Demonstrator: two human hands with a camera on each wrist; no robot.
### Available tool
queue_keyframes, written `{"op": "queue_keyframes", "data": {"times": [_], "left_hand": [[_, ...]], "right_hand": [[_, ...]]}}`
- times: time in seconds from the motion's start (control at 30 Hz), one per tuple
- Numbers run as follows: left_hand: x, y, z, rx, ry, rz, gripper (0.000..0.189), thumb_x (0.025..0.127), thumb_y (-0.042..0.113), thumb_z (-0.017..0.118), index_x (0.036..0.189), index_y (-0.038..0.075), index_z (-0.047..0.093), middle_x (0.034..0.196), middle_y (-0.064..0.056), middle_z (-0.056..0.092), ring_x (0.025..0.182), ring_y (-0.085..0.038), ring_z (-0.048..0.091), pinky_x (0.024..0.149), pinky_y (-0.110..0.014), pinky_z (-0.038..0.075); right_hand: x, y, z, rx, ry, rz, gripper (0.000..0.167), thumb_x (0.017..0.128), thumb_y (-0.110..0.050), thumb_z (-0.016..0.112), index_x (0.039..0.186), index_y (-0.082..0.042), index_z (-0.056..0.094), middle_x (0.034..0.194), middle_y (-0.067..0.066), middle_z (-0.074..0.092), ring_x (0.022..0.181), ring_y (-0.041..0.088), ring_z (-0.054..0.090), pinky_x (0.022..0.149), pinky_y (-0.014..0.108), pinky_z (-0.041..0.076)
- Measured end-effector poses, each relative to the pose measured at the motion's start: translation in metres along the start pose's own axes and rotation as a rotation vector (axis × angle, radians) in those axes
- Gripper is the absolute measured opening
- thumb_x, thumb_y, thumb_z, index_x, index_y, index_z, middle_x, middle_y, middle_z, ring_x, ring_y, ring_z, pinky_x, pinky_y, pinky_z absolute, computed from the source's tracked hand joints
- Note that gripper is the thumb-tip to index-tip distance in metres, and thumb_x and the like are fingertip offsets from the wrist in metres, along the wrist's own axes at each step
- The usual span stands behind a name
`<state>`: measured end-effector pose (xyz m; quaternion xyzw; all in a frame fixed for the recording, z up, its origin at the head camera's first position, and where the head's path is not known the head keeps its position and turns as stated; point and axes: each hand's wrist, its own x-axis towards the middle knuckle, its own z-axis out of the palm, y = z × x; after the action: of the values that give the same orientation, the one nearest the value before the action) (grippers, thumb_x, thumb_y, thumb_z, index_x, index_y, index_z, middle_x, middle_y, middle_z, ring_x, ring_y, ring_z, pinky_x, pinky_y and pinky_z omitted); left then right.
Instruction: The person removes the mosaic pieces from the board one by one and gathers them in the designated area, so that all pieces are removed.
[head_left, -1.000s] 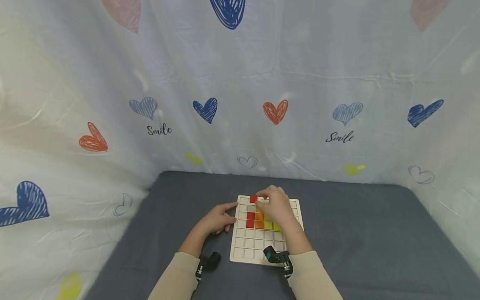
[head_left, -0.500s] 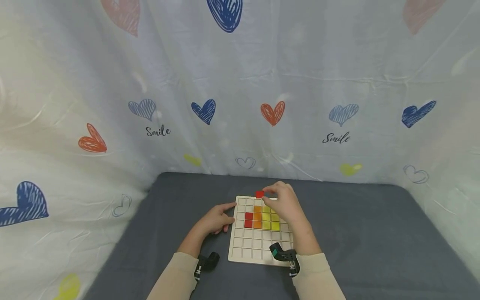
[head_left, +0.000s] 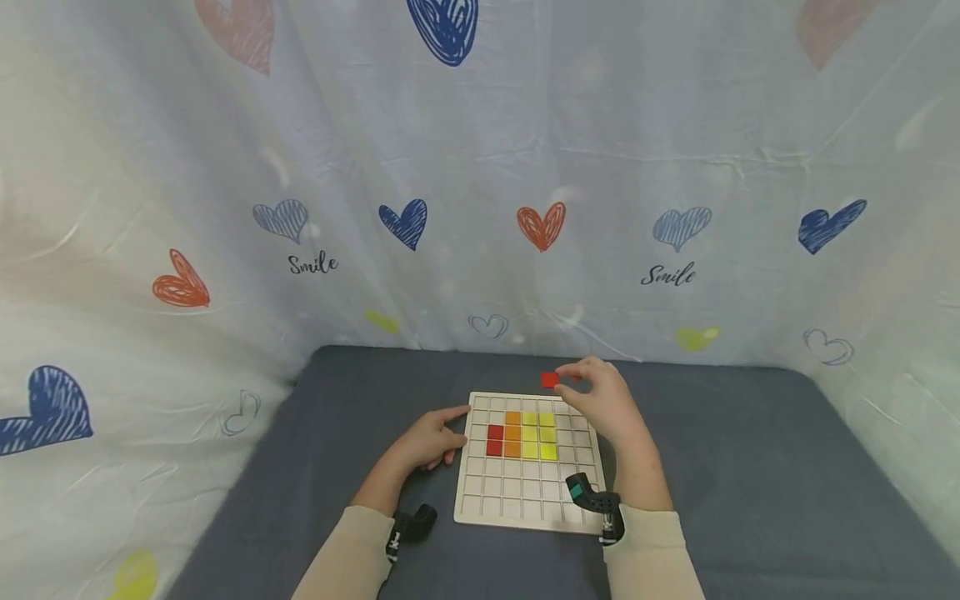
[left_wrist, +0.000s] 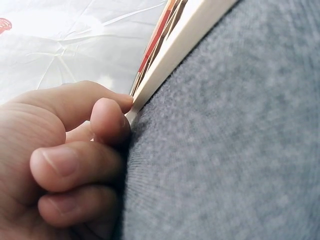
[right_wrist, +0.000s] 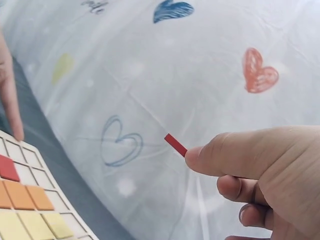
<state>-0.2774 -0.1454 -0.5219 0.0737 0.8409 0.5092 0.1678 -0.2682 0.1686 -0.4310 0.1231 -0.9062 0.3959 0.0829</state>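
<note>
My right hand point(head_left: 607, 402) pinches a thin red square tile point(head_left: 550, 380) between thumb and fingers, raised above the far edge of the wooden grid board point(head_left: 517, 507). Edge-on, the red tile point(right_wrist: 175, 145) juts past my thumb in the right wrist view. My left hand point(head_left: 429, 439) touches the board's left edge with the index fingertip and thumb; its other fingers bend loosely in the left wrist view. Set in the board's cells are two red tiles point(head_left: 495, 441), a column of three orange tiles point(head_left: 513, 435), and several yellow tiles point(head_left: 539, 437).
The board lies on a dark grey cloth-covered table point(head_left: 720, 467). A white curtain point(head_left: 600, 117) printed with hearts hangs behind and at both sides. Black wrist cameras point(head_left: 592, 497) sit on both wrists, the right one overlapping the board's near right in the head view.
My right hand has lifted the red tile from the far left of the board and carried it right, above the far edge. The left hand keeps its place.
</note>
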Motion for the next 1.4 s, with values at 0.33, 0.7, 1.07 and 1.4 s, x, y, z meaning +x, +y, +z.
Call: {"op": "queue_keyframes", "data": {"times": [0.33,0.7,1.07,1.4], "left_hand": [[0.000,0.001,-0.001,-0.006,-0.009,-0.002,0.064,0.098,0.016,0.069,0.158,0.017,0.044,0.055,-0.006,0.060,0.034,-0.012,0.036,0.036,-0.027,0.032],[-0.002,0.004,0.000,-0.018,-0.008,-0.005,0.064,0.099,0.015,0.069,0.158,0.017,0.044,0.055,-0.006,0.060,0.034,-0.012,0.036,0.036,-0.028,0.032],[-0.004,0.006,-0.001,-0.018,-0.012,0.001,0.064,0.099,0.016,0.068,0.158,0.016,0.043,0.056,-0.006,0.060,0.035,-0.012,0.037,0.036,-0.028,0.033],[-0.004,0.007,-0.002,-0.018,-0.013,-0.005,0.065,0.098,0.016,0.068,0.158,0.017,0.043,0.056,-0.006,0.060,0.035,-0.012,0.037,0.037,-0.028,0.034]], "right_hand": [[-0.004,0.027,-0.022,0.006,-0.008,0.065,0.033,0.097,-0.016,0.074,0.128,-0.004,0.072,0.121,0.013,0.062,0.108,0.034,0.053,0.088,0.052,0.045],[-0.015,0.062,-0.038,0.021,-0.022,0.210,0.038,0.099,-0.023,0.070,0.132,-0.004,0.068,0.122,0.018,0.059,0.119,0.042,0.049,0.093,0.057,0.044],[-0.023,0.092,-0.033,0.015,-0.077,0.340,0.036,0.098,-0.016,0.070,0.128,0.003,0.068,0.084,0.006,0.053,0.075,0.022,0.048,0.066,0.036,0.039],[-0.024,0.105,-0.022,0.010,-0.117,0.418,0.033,0.094,-0.012,0.073,0.123,0.004,0.070,0.106,0.017,0.063,0.093,0.029,0.053,0.081,0.044,0.044]]}}
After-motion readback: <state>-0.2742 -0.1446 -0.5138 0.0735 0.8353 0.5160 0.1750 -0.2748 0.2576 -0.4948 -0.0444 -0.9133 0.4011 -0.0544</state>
